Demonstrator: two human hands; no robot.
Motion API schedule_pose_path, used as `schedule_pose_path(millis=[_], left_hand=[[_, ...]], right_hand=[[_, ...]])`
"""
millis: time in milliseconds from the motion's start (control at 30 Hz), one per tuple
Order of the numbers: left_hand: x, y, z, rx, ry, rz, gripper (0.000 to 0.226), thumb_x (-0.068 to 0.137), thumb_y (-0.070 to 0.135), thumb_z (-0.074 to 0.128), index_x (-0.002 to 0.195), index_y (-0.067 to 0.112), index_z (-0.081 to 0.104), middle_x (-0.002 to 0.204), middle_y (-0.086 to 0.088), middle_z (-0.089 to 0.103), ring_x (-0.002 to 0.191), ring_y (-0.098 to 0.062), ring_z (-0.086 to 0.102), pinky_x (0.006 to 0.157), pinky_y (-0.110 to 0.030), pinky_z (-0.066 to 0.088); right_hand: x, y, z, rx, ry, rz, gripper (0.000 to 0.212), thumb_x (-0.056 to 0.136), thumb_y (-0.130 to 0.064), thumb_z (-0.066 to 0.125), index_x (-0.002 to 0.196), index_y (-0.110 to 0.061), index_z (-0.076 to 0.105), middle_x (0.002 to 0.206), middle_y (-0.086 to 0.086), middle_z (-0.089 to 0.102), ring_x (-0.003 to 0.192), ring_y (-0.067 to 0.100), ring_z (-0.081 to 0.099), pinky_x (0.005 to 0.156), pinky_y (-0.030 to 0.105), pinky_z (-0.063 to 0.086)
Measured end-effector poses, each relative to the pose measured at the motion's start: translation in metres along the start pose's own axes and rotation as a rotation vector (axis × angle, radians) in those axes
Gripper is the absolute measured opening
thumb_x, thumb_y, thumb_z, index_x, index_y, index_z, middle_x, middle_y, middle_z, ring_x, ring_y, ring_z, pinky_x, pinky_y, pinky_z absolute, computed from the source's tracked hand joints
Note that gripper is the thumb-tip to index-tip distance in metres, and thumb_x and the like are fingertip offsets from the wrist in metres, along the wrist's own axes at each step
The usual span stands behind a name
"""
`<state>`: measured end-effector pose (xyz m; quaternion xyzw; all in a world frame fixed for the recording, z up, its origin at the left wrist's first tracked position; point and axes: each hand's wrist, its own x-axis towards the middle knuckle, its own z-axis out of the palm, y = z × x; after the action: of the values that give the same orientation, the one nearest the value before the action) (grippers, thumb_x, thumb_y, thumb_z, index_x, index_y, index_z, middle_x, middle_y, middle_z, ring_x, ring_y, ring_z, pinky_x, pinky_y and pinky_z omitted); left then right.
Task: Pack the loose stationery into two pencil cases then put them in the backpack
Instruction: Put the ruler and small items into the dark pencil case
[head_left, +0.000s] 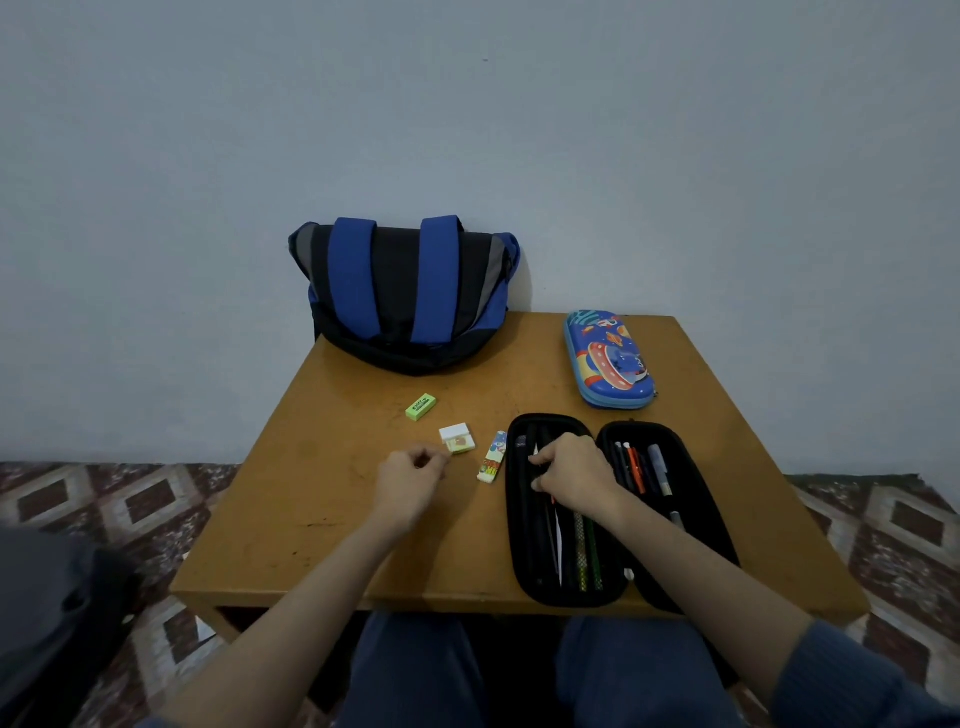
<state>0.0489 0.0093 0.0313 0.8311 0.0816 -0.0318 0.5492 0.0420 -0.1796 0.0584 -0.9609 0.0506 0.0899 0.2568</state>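
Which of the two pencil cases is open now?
The black pencil case, lying spread flat under the right hand; the blue rocket-print case behind it is closed.

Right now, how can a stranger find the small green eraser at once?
Start at the blue and black fabric backpack at the far edge of the brown wooden table. Just in front of it lies the small green rectangular eraser. Its neighbours, the white square eraser and the long cartoon-printed eraser, are not green.

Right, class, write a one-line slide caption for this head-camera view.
Right hand grips pens in the open black pencil case; loose erasers, blue case and backpack wait on the table.
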Motion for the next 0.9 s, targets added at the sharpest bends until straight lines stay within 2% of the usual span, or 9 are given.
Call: schedule_pose_path(millis=[133, 200, 267, 300, 400, 533, 633, 767, 900], left_hand=[[0.007, -0.011, -0.012, 0.202, 0.132, 0.008, 0.024, 0.096, 0.024, 0.049, 0.112, 0.011, 0.062, 0.095, -0.001, 0.058, 0.074, -0.006, 0.051, 0.059, -0.018, 0.044], [0.008, -0.019, -0.022, 0.287, 0.156, 0.048, 0.026, 0.096, 0.024, 0.050, 0.116, 0.011, 0.061, 0.106, -0.004, 0.060, 0.085, -0.011, 0.054, 0.062, -0.017, 0.044], [0.013, -0.031, -0.032, 0.413, 0.156, 0.105, 0.029, 0.095, 0.026, 0.050, 0.120, 0.014, 0.059, 0.123, -0.005, 0.057, 0.109, -0.017, 0.052, 0.087, -0.030, 0.049], [0.015, -0.039, -0.037, 0.495, 0.138, 0.122, 0.032, 0.095, 0.027, 0.049, 0.125, 0.016, 0.057, 0.132, -0.004, 0.053, 0.122, -0.020, 0.045, 0.102, -0.036, 0.042], [0.013, -0.058, -0.045, 0.672, 0.062, 0.154, 0.042, 0.098, 0.029, 0.042, 0.139, 0.021, 0.043, 0.150, 0.003, 0.034, 0.140, -0.021, 0.023, 0.115, -0.037, 0.023], [0.010, -0.070, -0.044, 0.702, 0.054, 0.221, 0.046, 0.100, 0.030, 0.036, 0.145, 0.022, 0.034, 0.154, 0.006, 0.026, 0.144, -0.015, 0.013, 0.116, -0.031, 0.014], [0.009, -0.070, -0.043, 0.700, 0.065, 0.222, 0.046, 0.100, 0.032, 0.035, 0.145, 0.024, 0.033, 0.154, 0.007, 0.025, 0.144, -0.014, 0.013, 0.116, -0.030, 0.013], [0.009, -0.072, -0.043, 0.683, 0.081, 0.237, 0.045, 0.099, 0.031, 0.036, 0.144, 0.023, 0.036, 0.153, 0.007, 0.028, 0.143, -0.014, 0.014, 0.115, -0.030, 0.015], [0.011, -0.072, -0.042, 0.679, 0.091, 0.247, 0.045, 0.099, 0.031, 0.038, 0.143, 0.023, 0.037, 0.152, 0.006, 0.029, 0.143, -0.014, 0.016, 0.115, -0.030, 0.016]], right_hand=[[-0.003, -0.001, -0.004, -0.107, -0.037, -0.054, 0.039, 0.088, -0.017, 0.063, 0.127, -0.013, 0.059, 0.133, 0.003, 0.056, 0.114, 0.020, 0.057, 0.081, 0.027, 0.047], [-0.003, -0.003, -0.006, -0.111, -0.009, -0.055, 0.035, 0.089, -0.020, 0.062, 0.123, -0.015, 0.061, 0.128, 0.003, 0.060, 0.112, 0.019, 0.058, 0.080, 0.026, 0.047], [-0.001, -0.006, -0.009, -0.083, 0.072, -0.065, 0.027, 0.089, -0.021, 0.062, 0.115, -0.016, 0.066, 0.117, 0.003, 0.065, 0.104, 0.018, 0.061, 0.077, 0.027, 0.048], [0.001, -0.010, -0.011, -0.068, 0.109, -0.080, 0.023, 0.089, -0.021, 0.061, 0.111, -0.016, 0.068, 0.111, 0.003, 0.068, 0.098, 0.017, 0.062, 0.074, 0.027, 0.049], [0.009, -0.022, -0.012, -0.073, 0.160, -0.148, 0.020, 0.090, -0.022, 0.059, 0.105, -0.015, 0.071, 0.102, 0.004, 0.069, 0.089, 0.017, 0.061, 0.068, 0.026, 0.046], [0.025, -0.041, -0.001, -0.319, 0.119, -0.255, 0.036, 0.087, -0.033, 0.062, 0.117, -0.013, 0.064, 0.130, 0.008, 0.049, 0.123, 0.026, 0.040, 0.097, 0.036, 0.037], [0.038, -0.049, 0.008, -0.489, -0.030, -0.192, 0.055, 0.078, -0.045, 0.069, 0.118, -0.008, 0.059, 0.146, 0.012, 0.029, 0.134, 0.033, 0.023, 0.109, 0.049, 0.024], [0.053, -0.052, 0.015, -0.541, -0.172, -0.109, 0.068, 0.073, -0.051, 0.071, 0.122, -0.007, 0.053, 0.155, 0.017, 0.006, 0.141, 0.039, 0.003, 0.113, 0.061, 0.008], [0.062, -0.050, 0.016, -0.521, -0.203, -0.075, 0.078, 0.070, -0.054, 0.072, 0.126, -0.006, 0.049, 0.153, 0.017, 0.014, 0.140, 0.039, 0.009, 0.113, 0.060, 0.010]])
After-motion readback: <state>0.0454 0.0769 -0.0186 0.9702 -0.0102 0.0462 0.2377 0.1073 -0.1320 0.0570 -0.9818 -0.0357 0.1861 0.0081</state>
